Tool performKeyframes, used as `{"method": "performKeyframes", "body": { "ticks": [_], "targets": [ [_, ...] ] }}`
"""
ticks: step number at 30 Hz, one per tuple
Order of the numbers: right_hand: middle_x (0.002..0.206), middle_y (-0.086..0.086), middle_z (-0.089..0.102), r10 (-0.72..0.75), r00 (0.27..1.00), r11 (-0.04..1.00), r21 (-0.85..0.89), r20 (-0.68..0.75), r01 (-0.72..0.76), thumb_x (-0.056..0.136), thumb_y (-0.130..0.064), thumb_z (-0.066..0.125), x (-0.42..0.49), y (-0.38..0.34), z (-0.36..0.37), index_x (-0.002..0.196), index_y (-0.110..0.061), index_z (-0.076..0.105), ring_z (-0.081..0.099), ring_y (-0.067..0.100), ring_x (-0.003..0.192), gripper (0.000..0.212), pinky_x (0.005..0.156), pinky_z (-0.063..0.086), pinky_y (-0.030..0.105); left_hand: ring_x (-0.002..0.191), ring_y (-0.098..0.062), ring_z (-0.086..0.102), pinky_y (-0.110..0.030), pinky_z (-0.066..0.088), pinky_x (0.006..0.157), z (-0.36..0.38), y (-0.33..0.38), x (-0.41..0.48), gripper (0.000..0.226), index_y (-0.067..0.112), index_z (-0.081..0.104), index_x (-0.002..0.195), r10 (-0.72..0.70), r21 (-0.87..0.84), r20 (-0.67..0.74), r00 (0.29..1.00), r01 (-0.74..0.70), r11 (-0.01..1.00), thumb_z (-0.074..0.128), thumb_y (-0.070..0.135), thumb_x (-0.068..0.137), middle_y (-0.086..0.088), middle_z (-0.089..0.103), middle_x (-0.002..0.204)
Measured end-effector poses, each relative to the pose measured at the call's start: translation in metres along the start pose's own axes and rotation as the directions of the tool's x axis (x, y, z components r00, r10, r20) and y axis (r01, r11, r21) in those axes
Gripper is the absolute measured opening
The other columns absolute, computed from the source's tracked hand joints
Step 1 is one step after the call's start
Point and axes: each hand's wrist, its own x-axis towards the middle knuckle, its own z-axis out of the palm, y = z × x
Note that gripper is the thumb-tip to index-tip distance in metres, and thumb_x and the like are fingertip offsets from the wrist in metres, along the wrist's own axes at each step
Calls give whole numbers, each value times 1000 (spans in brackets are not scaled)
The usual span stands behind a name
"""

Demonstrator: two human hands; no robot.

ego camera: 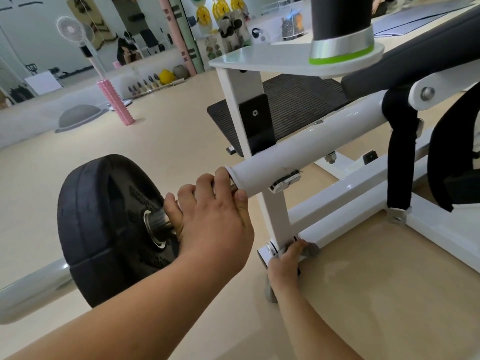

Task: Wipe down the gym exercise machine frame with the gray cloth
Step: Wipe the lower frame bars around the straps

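The white exercise machine frame (pixel 306 149) fills the right half of the head view. My left hand (pixel 213 219) grips the metal bar between the black weight plate (pixel 104 229) and the end of the thick white tube. Lower down, my right hand (pixel 285 263) holds the gray cloth (pixel 310 249) against the low white rail at the foot of the upright post. Only small bits of the cloth show around my fingers and under my wrist.
A black padded seat (pixel 415 58) and a black strap (pixel 400 157) hang at the right. A black footplate (pixel 293 105) lies behind the post. Farther off on the beige floor stand a pink foam roller (pixel 115 102), a gray balance dome (pixel 78 116) and a fan (pixel 70 29).
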Motion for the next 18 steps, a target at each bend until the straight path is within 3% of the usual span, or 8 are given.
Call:
{"method": "performKeyframes", "body": {
  "ticks": [5, 7, 8, 9, 12, 13, 15, 18],
  "targets": [
    [153, 14, 34, -119, 992, 993, -31, -36, 118, 91, 6, 42, -20, -39, 17, 159, -25, 2, 57, 27, 117, 85, 98, 52, 35, 122, -30, 38, -62, 17, 115, 0, 0, 0, 40, 29, 23, 141, -5, 0, 5, 1000, 5, 1000, 19, 44, 104, 1, 39, 133],
    [158, 15, 36, -161, 987, 987, 11, -29, 161, 96, 7, 40, -27, -53, 16, 163, -17, 6, 49, 27, 136, 78, 106, 41, 14, 124, -31, 38, -61, 15, 116, -1, 0, 1, 39, 29, 23, 140, -7, -5, 13, 1000, 7, 1000, 19, 44, 104, 0, 39, 134],
    [160, 13, 36, -172, 984, 985, 16, -36, 173, 99, 6, 40, -30, -59, 9, 164, -14, 7, 43, 24, 143, 76, 102, 32, 2, 124, -31, 37, -61, 15, 116, -1, 0, 1, 38, 30, 23, 140, -9, -7, 19, 1000, 9, 1000, 19, 44, 105, 0, 39, 135],
    [162, 10, 35, -185, 982, 983, 13, -44, 185, 101, 4, 41, -33, -64, -1, 165, -14, 7, 39, 21, 146, 74, 100, 28, -1, 125, -32, 37, -60, 15, 116, -2, 0, 1, 38, 30, 23, 140, -9, -9, 23, 1000, 9, 1000, 20, 45, 105, 0, 39, 135],
    [151, -2, 47, -252, 965, 967, 11, -65, 254, 102, 2, 42, -42, -86, -39, 159, -14, 29, 41, 13, 142, 61, 105, 29, 4, 125, -33, 38, -60, 15, 116, -5, 0, 1, 38, 29, 26, 139, -3, -24, 30, 1000, 4, 1000, 21, 45, 105, -2, 41, 136],
    [135, -4, 57, -280, 957, 960, 13, -72, 281, 100, 2, 44, -44, -94, -50, 146, -13, 44, 51, 11, 130, 48, 96, 33, -1, 125, -33, 38, -59, 15, 116, -6, 0, 1, 38, 29, 28, 139, -1, -26, 32, 999, 2, 1000, 21, 45, 105, -2, 42, 136],
    [112, 5, 62, -321, 944, 946, 15, -80, 323, 99, 0, 48, -46, -112, -71, 117, -11, 58, 59, 17, 108, 23, 80, 42, 1, 125, -33, 38, -59, 15, 117, -9, 0, 2, 40, 29, 31, 140, 0, -43, 42, 999, 2, 999, 22, 45, 104, -2, 43, 136],
    [117, -3, 70, -343, 938, 939, 12, -53, 344, 104, -12, 55, -62, -136, -97, 129, -13, 67, 65, 11, 111, 28, 92, 51, 12, 128, -33, 38, -57, 13, 118, -13, -1, 3, 40, 30, 35, 140, -9, -77, 69, 998, 15, 997, 26, 44, 104, -1, 45, 138]
  ]
}}
